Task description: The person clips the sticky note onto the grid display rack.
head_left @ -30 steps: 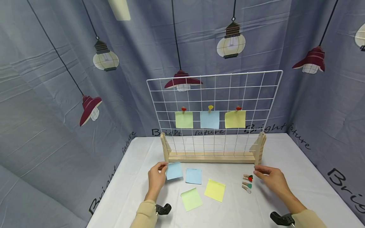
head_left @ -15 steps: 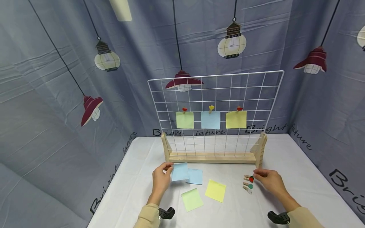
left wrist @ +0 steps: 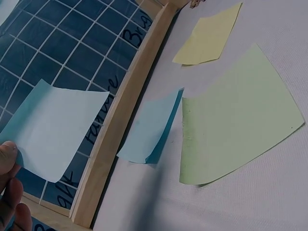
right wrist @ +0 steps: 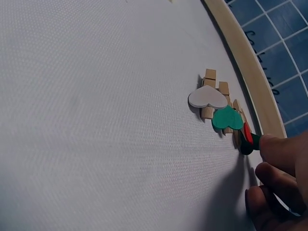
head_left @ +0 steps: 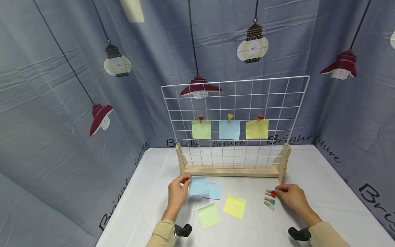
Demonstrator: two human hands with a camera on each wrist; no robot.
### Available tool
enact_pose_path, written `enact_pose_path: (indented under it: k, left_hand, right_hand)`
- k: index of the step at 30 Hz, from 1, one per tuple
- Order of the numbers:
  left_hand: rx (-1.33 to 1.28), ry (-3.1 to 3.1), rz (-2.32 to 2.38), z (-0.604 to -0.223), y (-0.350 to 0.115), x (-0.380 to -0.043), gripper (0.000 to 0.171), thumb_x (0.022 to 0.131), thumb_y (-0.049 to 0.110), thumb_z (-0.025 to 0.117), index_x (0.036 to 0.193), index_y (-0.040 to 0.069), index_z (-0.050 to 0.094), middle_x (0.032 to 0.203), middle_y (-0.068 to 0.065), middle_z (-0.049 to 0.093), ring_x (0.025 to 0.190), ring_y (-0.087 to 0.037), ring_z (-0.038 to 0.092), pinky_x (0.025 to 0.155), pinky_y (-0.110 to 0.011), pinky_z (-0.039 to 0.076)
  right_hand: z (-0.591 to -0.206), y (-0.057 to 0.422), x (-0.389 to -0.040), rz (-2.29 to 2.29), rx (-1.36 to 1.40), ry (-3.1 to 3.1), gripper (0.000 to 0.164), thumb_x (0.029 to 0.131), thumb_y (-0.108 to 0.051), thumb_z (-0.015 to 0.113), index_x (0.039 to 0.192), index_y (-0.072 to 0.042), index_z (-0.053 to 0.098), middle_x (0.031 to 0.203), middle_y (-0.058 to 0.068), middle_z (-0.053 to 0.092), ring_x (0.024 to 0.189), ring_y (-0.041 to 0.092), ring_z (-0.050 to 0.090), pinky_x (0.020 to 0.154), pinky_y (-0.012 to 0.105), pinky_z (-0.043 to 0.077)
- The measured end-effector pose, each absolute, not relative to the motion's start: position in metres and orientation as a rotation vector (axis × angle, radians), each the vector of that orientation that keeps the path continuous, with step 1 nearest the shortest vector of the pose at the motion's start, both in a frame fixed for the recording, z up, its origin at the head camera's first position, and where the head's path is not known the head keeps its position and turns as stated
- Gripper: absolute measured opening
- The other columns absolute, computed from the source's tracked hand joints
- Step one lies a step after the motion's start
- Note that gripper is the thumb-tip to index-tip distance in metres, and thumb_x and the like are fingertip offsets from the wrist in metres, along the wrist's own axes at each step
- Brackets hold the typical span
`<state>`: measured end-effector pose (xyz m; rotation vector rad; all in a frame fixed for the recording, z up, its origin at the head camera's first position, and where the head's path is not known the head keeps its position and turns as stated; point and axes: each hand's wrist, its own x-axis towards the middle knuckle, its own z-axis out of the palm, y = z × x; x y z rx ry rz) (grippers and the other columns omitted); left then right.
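Note:
My left hand pinches a light blue sticky note by its left edge, thumb in front. In the head view the held note overlaps a second blue sticky note on the table. Nearer lie a green sticky note and a yellow sticky note. On the right, my right hand has thumb and fingertips at a dark green heart clothespin. Right beside it are a red heart clothespin, a green one and a white one.
A white wire grid stands upright in a wooden base at the back. Clothespins hold a green note, a blue note and a yellow note on it. Printed curtains surround the white table.
My left hand has carried its blue note to the right, partly over the second blue note. My right hand has moved down and left to the clothespins.

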<state>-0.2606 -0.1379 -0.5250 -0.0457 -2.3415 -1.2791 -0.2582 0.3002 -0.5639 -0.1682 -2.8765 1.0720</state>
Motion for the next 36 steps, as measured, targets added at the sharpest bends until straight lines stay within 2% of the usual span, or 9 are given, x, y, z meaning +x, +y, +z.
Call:
enact_pose_path:
  k: [7, 11, 17, 20, 26, 31, 36]
  left_hand:
    - [-0.035, -2.357, -1.323, -0.526, -0.136, -0.261, 0.016, 0.091, 0.007, 0.076, 0.094, 0.022, 0.080, 0.083, 0.007, 0.076, 0.078, -0.009, 0.065, 0.067, -0.021, 0.044]
    - [-0.035, -2.356, -1.321, -0.526, -0.136, -0.261, 0.016, 0.091, 0.007, 0.076, 0.094, 0.022, 0.080, 0.082, 0.007, 0.076, 0.078, -0.009, 0.064, 0.066, -0.021, 0.044]
    - [-0.033, -2.356, -1.323, -0.525, -0.135, -0.261, 0.016, 0.091, 0.008, 0.076, 0.094, 0.022, 0.080, 0.082, 0.008, 0.076, 0.078, -0.009, 0.065, 0.067, -0.021, 0.043]
    - [-0.037, -2.356, -1.326, -0.525, -0.135, -0.261, 0.016, 0.091, 0.007, 0.076, 0.094, 0.022, 0.080, 0.083, 0.008, 0.076, 0.079, -0.010, 0.065, 0.066, -0.021, 0.044]
    - [-0.055, -2.340, -1.322, -0.524, -0.135, -0.262, 0.016, 0.091, 0.006, 0.076, 0.095, 0.021, 0.080, 0.084, 0.007, 0.076, 0.079, -0.010, 0.066, 0.066, -0.021, 0.044]
    - [-0.065, -2.346, -1.317, -0.523, -0.132, -0.262, 0.016, 0.091, 0.006, 0.076, 0.095, 0.021, 0.080, 0.085, 0.007, 0.077, 0.078, -0.009, 0.065, 0.066, -0.021, 0.045]
    - [-0.040, -2.379, -1.324, -0.521, -0.130, -0.262, 0.015, 0.091, 0.009, 0.077, 0.096, 0.023, 0.080, 0.085, 0.009, 0.077, 0.080, -0.008, 0.065, 0.069, -0.022, 0.046]
  right_hand:
    - [-0.566, 0.301, -0.259, 1.043, -0.151, -2.889, 0.016, 0.094, -0.013, 0.070, 0.097, 0.000, 0.078, 0.099, 0.020, 0.076, 0.093, 0.036, 0.067, 0.077, 0.046, 0.049]
    - [-0.566, 0.301, -0.259, 1.031, -0.139, -2.892, 0.015, 0.094, -0.013, 0.069, 0.095, -0.002, 0.078, 0.097, 0.018, 0.076, 0.091, 0.033, 0.066, 0.076, 0.044, 0.048]
    - [-0.565, 0.303, -0.260, 1.044, -0.161, -2.880, 0.017, 0.095, -0.012, 0.068, 0.098, 0.001, 0.077, 0.100, 0.021, 0.075, 0.094, 0.037, 0.066, 0.079, 0.050, 0.050]
    - [-0.563, 0.304, -0.261, 1.059, -0.199, -2.852, 0.020, 0.094, -0.013, 0.068, 0.098, 0.004, 0.077, 0.102, 0.024, 0.075, 0.096, 0.039, 0.066, 0.076, 0.046, 0.051]
    - [-0.554, 0.304, -0.260, 1.112, -0.288, -2.823, 0.029, 0.095, -0.021, 0.067, 0.101, 0.005, 0.076, 0.095, 0.020, 0.075, 0.083, 0.027, 0.060, 0.062, 0.031, 0.042]
    - [-0.547, 0.300, -0.258, 1.187, -0.248, -2.832, 0.030, 0.097, -0.023, 0.063, 0.105, 0.005, 0.073, 0.088, 0.012, 0.075, 0.077, 0.018, 0.060, 0.062, 0.030, 0.045]
    - [-0.544, 0.293, -0.257, 1.237, -0.192, -2.845, 0.026, 0.098, -0.019, 0.062, 0.107, 0.003, 0.071, 0.091, 0.011, 0.076, 0.080, 0.017, 0.064, 0.065, 0.029, 0.049]
